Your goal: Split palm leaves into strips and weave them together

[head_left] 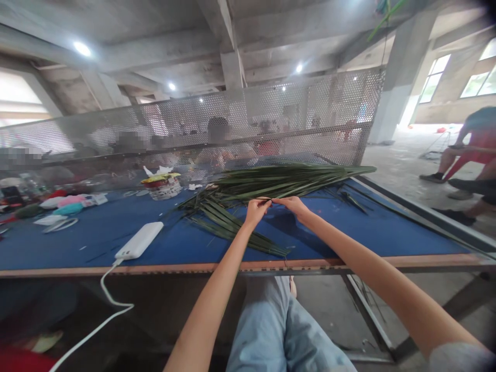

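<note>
A pile of long green palm leaves (pixel 287 181) lies across the blue table (pixel 96 237), with more strips fanning toward the front edge. My left hand (pixel 256 209) and my right hand (pixel 293 204) meet above the leaves. Both are pinched shut on one thin dark leaf strip (pixel 267 199) held between them, just above the pile.
A white power bank (pixel 140 240) with a white cable (pixel 104 294) lies at front left. A small basket (pixel 165 187) and pink and teal items sit at the back left. A perforated metal screen (pixel 232 119) walls the far side. People sit at the right (pixel 470 150).
</note>
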`<state>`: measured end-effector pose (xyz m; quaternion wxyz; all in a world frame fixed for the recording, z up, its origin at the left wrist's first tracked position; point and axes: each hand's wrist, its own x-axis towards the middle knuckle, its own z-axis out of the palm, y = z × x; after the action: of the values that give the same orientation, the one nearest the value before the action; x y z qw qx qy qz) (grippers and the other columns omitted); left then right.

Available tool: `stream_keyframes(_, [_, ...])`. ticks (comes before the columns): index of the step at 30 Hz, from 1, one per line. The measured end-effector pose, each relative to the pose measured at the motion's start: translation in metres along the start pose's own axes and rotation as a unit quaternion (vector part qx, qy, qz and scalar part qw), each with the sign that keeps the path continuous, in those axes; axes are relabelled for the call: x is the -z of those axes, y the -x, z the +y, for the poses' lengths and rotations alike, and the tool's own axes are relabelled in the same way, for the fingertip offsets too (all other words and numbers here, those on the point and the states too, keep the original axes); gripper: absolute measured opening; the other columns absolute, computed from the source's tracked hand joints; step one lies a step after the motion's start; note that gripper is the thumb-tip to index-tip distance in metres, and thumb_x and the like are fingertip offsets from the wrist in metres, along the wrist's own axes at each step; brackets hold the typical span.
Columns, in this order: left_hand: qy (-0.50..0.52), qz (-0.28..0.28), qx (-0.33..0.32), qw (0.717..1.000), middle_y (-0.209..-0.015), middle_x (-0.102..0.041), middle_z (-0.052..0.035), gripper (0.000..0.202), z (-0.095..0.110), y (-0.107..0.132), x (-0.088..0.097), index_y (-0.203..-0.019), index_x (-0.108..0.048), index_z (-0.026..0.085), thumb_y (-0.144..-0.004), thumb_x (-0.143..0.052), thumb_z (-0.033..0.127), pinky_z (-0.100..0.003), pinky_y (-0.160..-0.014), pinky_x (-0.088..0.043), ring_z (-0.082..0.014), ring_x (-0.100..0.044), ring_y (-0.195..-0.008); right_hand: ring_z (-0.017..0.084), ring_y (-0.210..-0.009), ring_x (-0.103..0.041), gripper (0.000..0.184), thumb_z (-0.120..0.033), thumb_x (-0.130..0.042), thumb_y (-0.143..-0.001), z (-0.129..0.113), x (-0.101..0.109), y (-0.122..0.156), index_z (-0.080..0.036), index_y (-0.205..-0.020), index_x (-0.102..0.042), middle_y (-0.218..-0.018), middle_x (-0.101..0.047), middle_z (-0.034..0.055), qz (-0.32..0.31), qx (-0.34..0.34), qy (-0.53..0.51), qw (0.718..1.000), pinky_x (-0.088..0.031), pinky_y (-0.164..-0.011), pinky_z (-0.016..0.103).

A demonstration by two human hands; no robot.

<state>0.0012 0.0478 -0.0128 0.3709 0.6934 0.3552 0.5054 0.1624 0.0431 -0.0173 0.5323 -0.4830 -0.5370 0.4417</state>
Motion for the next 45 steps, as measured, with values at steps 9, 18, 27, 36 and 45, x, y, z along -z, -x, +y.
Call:
stream_keyframes(9, [0.035,0.041,0.077,0.996,-0.043,-0.047,0.0021,0.026,0.004,0.0,0.004,-0.062,-0.068,0.014,-0.069,-0.067,0.039,-0.023,-0.047,-0.027,-0.0085,-0.039,-0.045,0.016,-0.07,-0.062,0.05,-0.065,-0.066,-0.067,0.001,-0.003,-0.002,-0.017,-0.077,-0.071,-0.081,-0.071,0.0073,-0.017,-0.018,-0.06,0.998,-0.046,-0.061,0.027])
stream_keyframes(18, [0.039,0.036,0.076,0.996,-0.043,-0.046,0.0022,0.023,0.005,0.0,0.005,-0.061,-0.068,0.014,-0.069,-0.066,0.036,-0.023,-0.047,-0.026,-0.0085,-0.038,-0.045,0.017,-0.073,-0.06,0.048,-0.062,-0.072,-0.057,-0.001,-0.006,0.001,-0.017,-0.073,-0.07,-0.076,-0.069,0.0056,0.016,0.077,-0.045,0.996,-0.045,-0.06,0.025])
stream_keyframes(27, [0.041,0.053,0.084,0.994,-0.042,-0.044,0.003,0.022,0.006,0.001,0.004,-0.059,-0.066,0.014,-0.069,-0.066,0.034,-0.023,-0.048,-0.026,-0.0082,-0.037,-0.044,0.02,-0.078,-0.064,0.043,-0.059,-0.074,-0.059,0.004,-0.005,0.0,-0.017,-0.067,-0.067,-0.079,-0.07,0.0076,0.042,0.032,-0.043,0.998,-0.048,-0.061,0.026])
stream_keyframes(36, [0.033,0.028,0.085,0.995,-0.044,-0.048,0.0022,0.02,0.007,0.001,0.002,-0.06,-0.066,0.014,-0.068,-0.065,0.033,-0.023,-0.047,-0.027,-0.008,-0.04,-0.043,0.016,-0.077,-0.063,0.041,-0.05,-0.08,-0.056,0.006,-0.009,0.003,-0.016,-0.078,-0.073,-0.087,-0.071,0.0076,-0.056,0.008,-0.093,0.994,-0.048,-0.063,0.024])
stream_keyframes(45, [0.18,-0.026,0.138,0.974,-0.069,-0.065,-0.0061,0.033,0.005,-0.001,0.004,-0.071,-0.067,0.013,-0.068,-0.067,0.046,-0.023,-0.05,-0.035,-0.01,-0.051,-0.053,0.016,-0.076,-0.063,0.04,-0.043,-0.083,-0.054,0.005,-0.007,0.0,-0.016,-0.081,-0.074,-0.079,-0.072,0.0052,-0.056,0.016,-0.137,0.989,-0.047,-0.066,0.025])
